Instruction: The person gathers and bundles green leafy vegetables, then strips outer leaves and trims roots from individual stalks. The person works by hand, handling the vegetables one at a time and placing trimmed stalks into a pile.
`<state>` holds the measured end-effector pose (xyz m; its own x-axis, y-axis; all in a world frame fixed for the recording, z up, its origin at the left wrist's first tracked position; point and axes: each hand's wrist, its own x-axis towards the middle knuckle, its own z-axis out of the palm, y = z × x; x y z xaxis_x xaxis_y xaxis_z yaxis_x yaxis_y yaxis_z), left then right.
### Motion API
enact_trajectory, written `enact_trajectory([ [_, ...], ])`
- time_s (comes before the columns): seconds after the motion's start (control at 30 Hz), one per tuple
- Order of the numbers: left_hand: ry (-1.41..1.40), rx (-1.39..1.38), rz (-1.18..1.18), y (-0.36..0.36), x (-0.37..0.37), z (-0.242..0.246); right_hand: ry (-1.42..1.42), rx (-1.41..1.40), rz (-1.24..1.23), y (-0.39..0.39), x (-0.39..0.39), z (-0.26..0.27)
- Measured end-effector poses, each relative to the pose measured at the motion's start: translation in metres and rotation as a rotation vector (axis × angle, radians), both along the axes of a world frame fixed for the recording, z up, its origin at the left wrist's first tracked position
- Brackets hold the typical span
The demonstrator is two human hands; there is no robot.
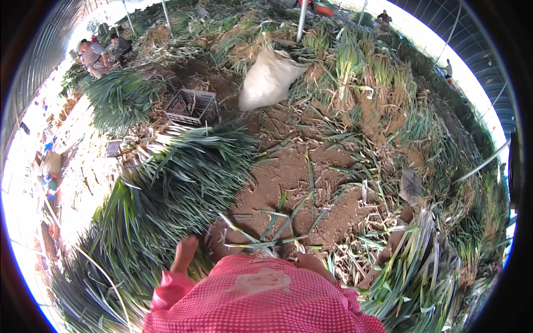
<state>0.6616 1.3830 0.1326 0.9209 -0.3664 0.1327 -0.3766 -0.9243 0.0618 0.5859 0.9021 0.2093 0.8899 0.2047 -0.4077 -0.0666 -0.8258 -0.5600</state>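
My left hand point(184, 253) is low and left of centre, fingers drawn together, at the edge of a big heap of long green onions point(195, 170). Whether anything is between its fingers is hidden. My right hand point(310, 262) is partly covered by my pink checked garment point(266, 304). Its fingertips are near a pale stalk end point(298, 245), and I cannot tell whether they hold it. Between and beyond my hands, loose green leaves point(287, 220) lie crossed on bare brown soil point(291, 175).
A plastic crate point(193, 108) stands behind the onion heap. Beyond the soil is a full white sack point(268, 79). More onions point(416, 266) and a long brown piece point(391, 245) lie on my right. Several people, including a crouching person point(93, 58), and metal posts point(302, 21) are farther off.
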Motion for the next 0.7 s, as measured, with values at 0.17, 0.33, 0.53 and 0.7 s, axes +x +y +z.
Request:
enact_trajectory([
  [0.17,0.099,-1.055,0.164,-0.068,0.062,0.193,-0.036,-0.038,0.052,0.025,0.004,-0.023],
  [0.33,0.278,-1.307,-0.471,-0.202,0.044,0.282,-0.025,-0.046,0.024,0.024,0.008,-0.015],
  [0.53,0.149,-0.976,-0.869,-0.306,0.021,0.284,-0.044,-0.052,-0.041,-0.024,-0.006,0.009],
  [0.7,0.183,-0.945,-0.911,-0.365,0.028,0.29,-0.04,-0.066,-0.157,-0.086,-0.011,0.01],
])
